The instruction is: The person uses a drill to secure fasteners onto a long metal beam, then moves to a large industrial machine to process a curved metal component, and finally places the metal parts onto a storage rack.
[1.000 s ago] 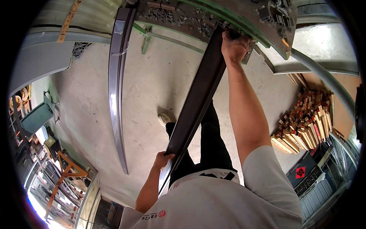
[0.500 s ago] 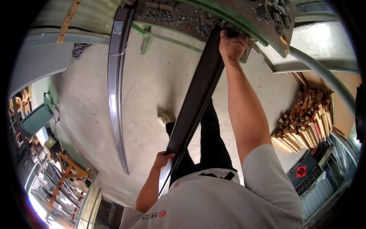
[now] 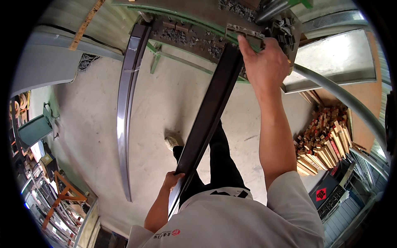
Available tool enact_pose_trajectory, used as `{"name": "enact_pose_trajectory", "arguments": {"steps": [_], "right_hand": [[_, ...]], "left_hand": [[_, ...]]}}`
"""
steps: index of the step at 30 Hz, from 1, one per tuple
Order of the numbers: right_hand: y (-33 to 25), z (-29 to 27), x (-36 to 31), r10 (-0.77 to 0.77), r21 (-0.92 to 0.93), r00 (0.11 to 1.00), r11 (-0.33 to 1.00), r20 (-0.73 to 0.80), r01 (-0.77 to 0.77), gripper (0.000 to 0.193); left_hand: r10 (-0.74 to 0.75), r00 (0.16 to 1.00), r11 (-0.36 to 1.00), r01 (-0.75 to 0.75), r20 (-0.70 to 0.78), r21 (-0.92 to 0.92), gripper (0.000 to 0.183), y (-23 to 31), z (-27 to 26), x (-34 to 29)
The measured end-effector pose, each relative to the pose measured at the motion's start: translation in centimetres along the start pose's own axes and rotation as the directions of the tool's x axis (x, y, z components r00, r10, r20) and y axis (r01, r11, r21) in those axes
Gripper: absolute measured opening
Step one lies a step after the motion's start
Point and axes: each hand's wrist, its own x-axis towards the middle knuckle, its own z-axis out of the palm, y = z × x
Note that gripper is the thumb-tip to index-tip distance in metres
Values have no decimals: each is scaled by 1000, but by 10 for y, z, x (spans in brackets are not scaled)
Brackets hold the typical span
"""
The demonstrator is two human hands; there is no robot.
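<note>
A long dark brown metal profile (image 3: 211, 99) slants from the workbench down past my left side. My left hand (image 3: 172, 181) is closed on its near part, thumb over the top edge. Beyond its far end, my right hand (image 3: 269, 64) reaches over the workbench (image 3: 202, 20), thumb and fingers around a short metal profile piece (image 3: 243, 31). The fingertips' contact with that piece is partly hidden. My right hand is off the long profile.
Another long profile (image 3: 124, 103) leans against the bench at left. Metal scraps (image 3: 175, 35) litter the benchtop. A grey pipe (image 3: 339, 89) curves past the right side, above stacked wooden sticks (image 3: 326, 142). An orange frame (image 3: 64, 192) stands at lower left.
My right hand has left the far end of the long profile and moved right, onto the short piece. My left hand still holds the long profile. The view has shifted slightly.
</note>
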Motion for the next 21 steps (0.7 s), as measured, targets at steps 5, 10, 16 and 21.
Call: {"name": "enact_pose_trajectory", "arguments": {"steps": [5,10,16,21], "right_hand": [[-13,-1,23,76,-194,969,981,233,-30,61],[-9,-18,13,55,1,980,998,191,-56,60],[67,-163,-54,23,353,998,935,57,-42,22],[143,-358,-8,154,416,927,909,-342,2,43]], "left_hand": [[121,993,991,-120,8,-60,42,-12,3,7],[102,995,995,-102,-18,-10,40,5,4,-4],[95,995,994,-94,21,-54,35,7,3,-8],[98,995,994,-97,16,-49,38,-6,6,8]]}}
